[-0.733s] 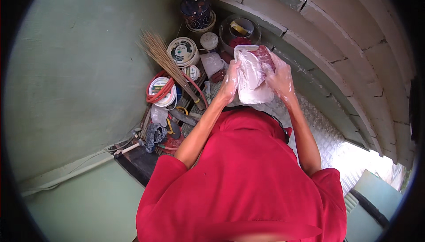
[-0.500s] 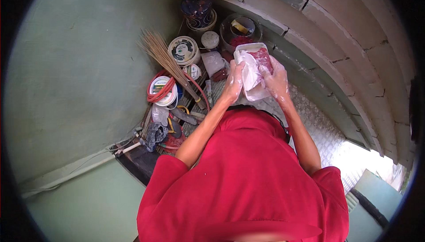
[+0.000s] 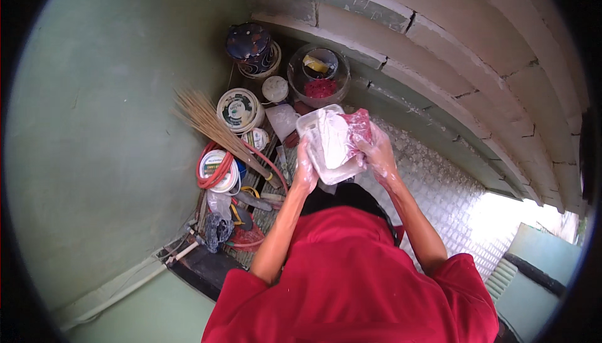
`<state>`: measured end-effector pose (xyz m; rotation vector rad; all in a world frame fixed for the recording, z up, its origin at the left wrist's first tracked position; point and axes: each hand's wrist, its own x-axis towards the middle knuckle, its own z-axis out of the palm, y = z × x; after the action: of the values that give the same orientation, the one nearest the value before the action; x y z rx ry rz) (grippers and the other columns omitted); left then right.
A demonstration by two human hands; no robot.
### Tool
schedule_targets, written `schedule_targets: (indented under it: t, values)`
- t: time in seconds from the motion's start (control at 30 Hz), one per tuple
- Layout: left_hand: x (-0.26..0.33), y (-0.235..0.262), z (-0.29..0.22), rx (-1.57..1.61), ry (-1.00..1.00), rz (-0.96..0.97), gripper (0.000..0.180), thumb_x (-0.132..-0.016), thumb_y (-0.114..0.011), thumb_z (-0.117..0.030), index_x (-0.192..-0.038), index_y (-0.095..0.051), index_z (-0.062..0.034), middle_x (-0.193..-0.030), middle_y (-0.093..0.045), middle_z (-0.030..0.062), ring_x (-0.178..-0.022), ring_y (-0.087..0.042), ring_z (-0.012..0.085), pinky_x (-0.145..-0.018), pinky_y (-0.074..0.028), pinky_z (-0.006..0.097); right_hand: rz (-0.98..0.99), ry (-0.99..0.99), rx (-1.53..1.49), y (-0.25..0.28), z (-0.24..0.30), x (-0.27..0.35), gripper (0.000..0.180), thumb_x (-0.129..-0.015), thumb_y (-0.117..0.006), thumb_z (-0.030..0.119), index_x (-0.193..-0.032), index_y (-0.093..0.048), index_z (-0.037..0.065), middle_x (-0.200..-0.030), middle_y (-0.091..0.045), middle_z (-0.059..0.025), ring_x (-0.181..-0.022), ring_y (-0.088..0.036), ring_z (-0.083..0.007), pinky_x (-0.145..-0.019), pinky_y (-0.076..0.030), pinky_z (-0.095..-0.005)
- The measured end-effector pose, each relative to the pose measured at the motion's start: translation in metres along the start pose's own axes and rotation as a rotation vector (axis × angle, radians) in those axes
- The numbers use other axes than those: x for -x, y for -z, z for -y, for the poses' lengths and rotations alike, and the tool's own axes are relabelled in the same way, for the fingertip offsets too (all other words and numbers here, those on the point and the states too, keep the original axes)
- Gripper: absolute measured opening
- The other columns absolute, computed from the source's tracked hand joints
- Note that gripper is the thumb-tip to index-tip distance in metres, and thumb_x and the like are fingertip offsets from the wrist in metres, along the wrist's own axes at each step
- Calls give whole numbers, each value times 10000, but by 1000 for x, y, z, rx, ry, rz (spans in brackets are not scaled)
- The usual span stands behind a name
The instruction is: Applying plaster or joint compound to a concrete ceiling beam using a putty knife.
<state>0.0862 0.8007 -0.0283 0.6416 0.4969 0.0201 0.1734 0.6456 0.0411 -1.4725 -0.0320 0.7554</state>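
Note:
In front of my chest, my left hand (image 3: 305, 168) is closed on the near left side of a white tray (image 3: 336, 175). Thick white paste (image 3: 334, 137) covers much of what lies in the tray. My right hand (image 3: 379, 153) grips a red, white-smeared piece (image 3: 359, 125) at the tray's right side; whether it is cloth or a sponge I cannot tell. One corner of the red piece sticks up past the tray's far rim. Both hands are smudged with white, and the right fingertips are partly hidden by the red piece and paste.
Several lidded tubs, one a white tub (image 3: 240, 110), stand along the left wall. A stick broom (image 3: 213, 126) leans over them beside a coiled red hose (image 3: 209, 179). Behind the tray sits a clear basin (image 3: 342, 86). A block wall (image 3: 439, 48) curves along the right.
The view has shifted, so the surroundings appear lower and farther left. The red piece now shows more at the tray's right side, its corner raised. Both hands keep their holds.

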Motion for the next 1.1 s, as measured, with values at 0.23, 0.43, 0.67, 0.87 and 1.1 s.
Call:
schedule_targets:
  t: [0.23,0.43,0.67,0.87,1.1]
  values:
    - [-20,33,-5,174,-172,-358,597,-924,-379,-479,-1334,-381,-45,-1312,-479,89,-1194,-473,230,-1041,-343,373,-101,106,-572,9,10,-80,406,-869,-569,148,-1242,-447,46,-984,-597,-39,-869,-615,-135,-690,-540,-265]
    - [-8,48,-1,117,-212,-475,639,-912,-369,-501,-1382,-321,-71,-1383,-400,87,-1259,-398,257,-1061,-306,385,-135,216,-874,19,-56,-246,370,-800,-577,-10,-1158,-490,21,-1069,-590,-87,-972,-611,-245,-890,-507,-454]
    - [19,79,16,164,-154,-547,637,-889,-395,-534,-1383,-342,-135,-1373,-418,67,-1222,-444,276,-1024,-371,423,-370,306,-1158,-7,-91,-350,378,-752,-547,-99,-1102,-527,43,-1027,-588,-94,-969,-595,-266,-893,-494,-484]
    - [24,69,13,114,-174,-600,639,-899,-378,-521,-1395,-319,-122,-1390,-392,72,-1244,-417,275,-1029,-359,427,-540,349,-1248,-44,-62,-378,365,-719,-541,-136,-1033,-534,48,-955,-563,-81,-879,-590,-251,-838,-495,-520]
    - [30,74,11,91,-163,-588,653,-898,-363,-526,-1406,-301,-120,-1409,-369,79,-1262,-396,283,-1041,-340,429,-713,324,-1170,-35,-11,-433,409,-707,-502,-115,-1037,-465,123,-923,-512,-77,-767,-535,-228,-703,-482,-477]
